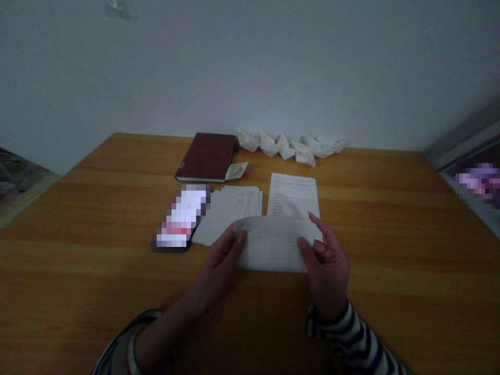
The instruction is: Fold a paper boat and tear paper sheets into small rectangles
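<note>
Hands (221,265) (327,265) holding lined paper sheet (273,245), folded paper boats (287,146) beyond, brown notebook (206,157), wooden table (390,234)

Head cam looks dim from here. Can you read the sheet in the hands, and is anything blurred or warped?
Head view: dim, without strong glare; the paper sheet between the left hand and right hand looks soft, its lines too faint to read. Wide-angle distortion slants the wooden table edges; a pixelated patch obscures one item.
</note>
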`<action>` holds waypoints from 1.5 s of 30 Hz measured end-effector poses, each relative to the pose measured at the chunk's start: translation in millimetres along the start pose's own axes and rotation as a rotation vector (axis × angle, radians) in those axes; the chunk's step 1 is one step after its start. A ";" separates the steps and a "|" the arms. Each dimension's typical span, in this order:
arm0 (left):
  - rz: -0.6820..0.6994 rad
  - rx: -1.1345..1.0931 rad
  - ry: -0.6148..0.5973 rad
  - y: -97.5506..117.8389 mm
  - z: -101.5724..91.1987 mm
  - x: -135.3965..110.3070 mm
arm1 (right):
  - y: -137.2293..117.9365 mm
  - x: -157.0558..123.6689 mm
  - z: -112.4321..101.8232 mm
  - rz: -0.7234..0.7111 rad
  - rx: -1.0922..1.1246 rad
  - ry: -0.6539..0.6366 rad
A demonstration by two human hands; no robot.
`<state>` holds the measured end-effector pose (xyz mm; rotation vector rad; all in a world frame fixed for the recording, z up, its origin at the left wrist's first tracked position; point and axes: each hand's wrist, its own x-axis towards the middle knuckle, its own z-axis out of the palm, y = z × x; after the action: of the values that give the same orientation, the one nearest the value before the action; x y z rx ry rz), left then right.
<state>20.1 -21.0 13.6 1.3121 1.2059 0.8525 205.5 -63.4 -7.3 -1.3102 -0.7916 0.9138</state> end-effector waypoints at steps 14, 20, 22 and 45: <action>-0.061 -0.008 -0.011 7.8 -8.9 5.6 | -4.2 28.8 -25.7 -0.215 -0.205 -0.081; -0.050 0.018 -0.074 5.6 -12.2 6.6 | -0.9 33.7 -32.8 -0.233 -0.301 -0.136; -0.050 0.019 -0.086 5.2 -12.6 6.7 | -0.4 34.5 -33.8 -0.235 -0.329 -0.152; -0.086 -0.069 -0.054 3.2 -8.1 7.0 | 0.0 37.6 -36.4 -0.261 -0.456 -0.228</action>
<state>14.4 -12.0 16.7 1.2116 1.1721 0.7850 254.6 -45.8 -12.1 -1.4609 -1.3750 0.7016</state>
